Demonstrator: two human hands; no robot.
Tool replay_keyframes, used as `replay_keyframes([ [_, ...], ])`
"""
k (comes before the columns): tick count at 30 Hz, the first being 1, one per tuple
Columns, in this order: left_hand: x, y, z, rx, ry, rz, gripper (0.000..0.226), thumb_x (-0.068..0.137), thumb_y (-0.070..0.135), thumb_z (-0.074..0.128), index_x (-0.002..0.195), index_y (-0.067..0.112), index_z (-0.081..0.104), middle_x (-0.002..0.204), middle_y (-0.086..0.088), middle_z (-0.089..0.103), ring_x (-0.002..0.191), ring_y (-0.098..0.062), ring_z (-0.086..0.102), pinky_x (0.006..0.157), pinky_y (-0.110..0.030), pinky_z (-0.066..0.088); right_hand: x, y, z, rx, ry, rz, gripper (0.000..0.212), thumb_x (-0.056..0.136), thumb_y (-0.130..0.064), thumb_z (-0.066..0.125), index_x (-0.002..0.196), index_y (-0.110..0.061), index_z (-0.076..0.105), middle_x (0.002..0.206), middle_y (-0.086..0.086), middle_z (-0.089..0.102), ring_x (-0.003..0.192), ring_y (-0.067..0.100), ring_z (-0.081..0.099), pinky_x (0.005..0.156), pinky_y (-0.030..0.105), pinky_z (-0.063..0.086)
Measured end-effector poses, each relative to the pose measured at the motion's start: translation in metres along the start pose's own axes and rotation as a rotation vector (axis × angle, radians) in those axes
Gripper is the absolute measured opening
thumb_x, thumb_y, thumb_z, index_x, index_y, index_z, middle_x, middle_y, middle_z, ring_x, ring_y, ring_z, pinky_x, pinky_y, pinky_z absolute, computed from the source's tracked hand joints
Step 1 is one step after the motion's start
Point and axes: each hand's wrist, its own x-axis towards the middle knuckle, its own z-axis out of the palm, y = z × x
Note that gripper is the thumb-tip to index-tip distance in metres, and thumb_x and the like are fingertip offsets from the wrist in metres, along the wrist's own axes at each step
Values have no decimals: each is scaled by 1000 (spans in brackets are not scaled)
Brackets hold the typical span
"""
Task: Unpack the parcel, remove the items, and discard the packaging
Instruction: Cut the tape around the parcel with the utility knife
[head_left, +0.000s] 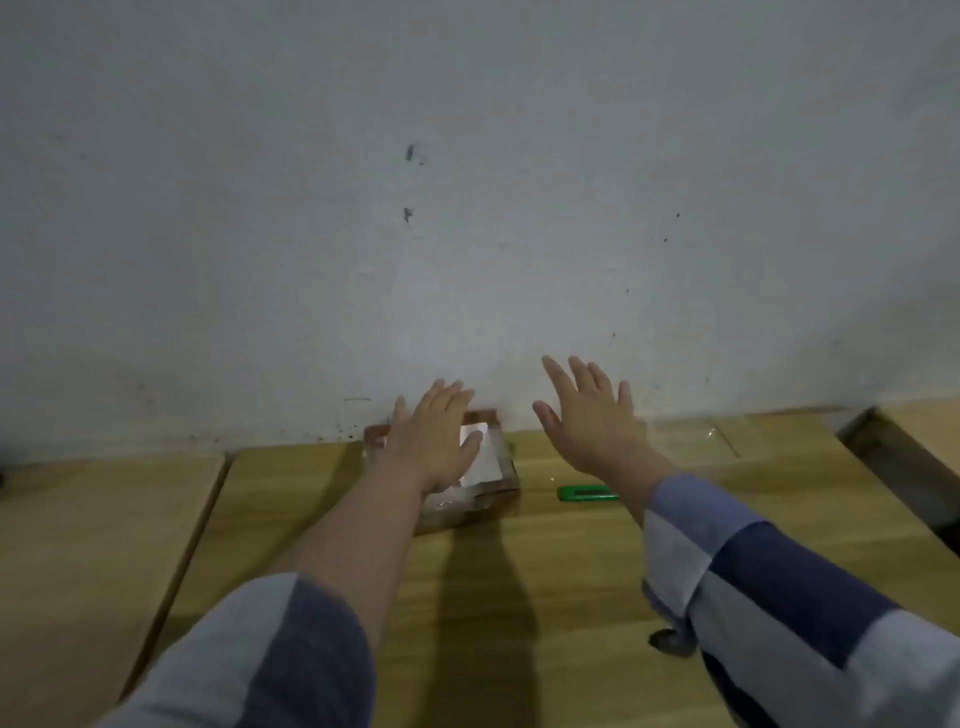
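A small brown cardboard parcel (485, 499) with a white label on top sits on the wooden table, close to the wall. My left hand (434, 436) hovers flat over the parcel with fingers spread, hiding most of its top; I cannot tell whether it touches. To the right of the parcel, my right hand (592, 415) is raised with fingers apart and holds nothing. A green utility knife (587, 493) lies on the table just right of the parcel, under my right wrist.
The wooden table (519, 597) is made of planks with a gap at the left (208, 514). A grey wall (467, 208) rises right behind the parcel. A dark gap (893, 467) separates another wooden surface at the far right.
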Motion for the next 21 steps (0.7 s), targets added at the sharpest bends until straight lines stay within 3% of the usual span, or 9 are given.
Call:
replay_keyframes([
  [4,6,-2,43,-34,-147,-128,59,101,45,29,153,24,10,162,5,-1,149,-16,-5,118,-51,-1,-8,40,43,-11,-178,32,58,99,-46,27,151,-27,8,159,7,16,147,30,12,117,55,12],
  [10,18,-1,94,-36,-117,-230,60,100,49,23,153,25,8,162,6,-2,149,-15,-9,119,-53,-2,-16,100,103,-11,-379,59,55,99,-38,31,150,-24,15,156,6,21,146,30,14,117,57,11],
  [16,17,2,117,87,-51,-270,59,99,49,12,153,28,3,161,7,-8,148,-14,-12,118,-52,-6,-9,130,121,-46,-328,-14,50,93,-20,42,141,-22,33,147,6,34,139,28,26,115,51,23],
  [21,15,5,118,73,-52,-291,58,100,48,13,153,28,2,161,8,-9,147,-12,-13,118,-51,-7,-4,132,123,-93,-248,-15,44,93,-19,42,137,-21,39,134,6,44,124,28,41,100,42,37],
])
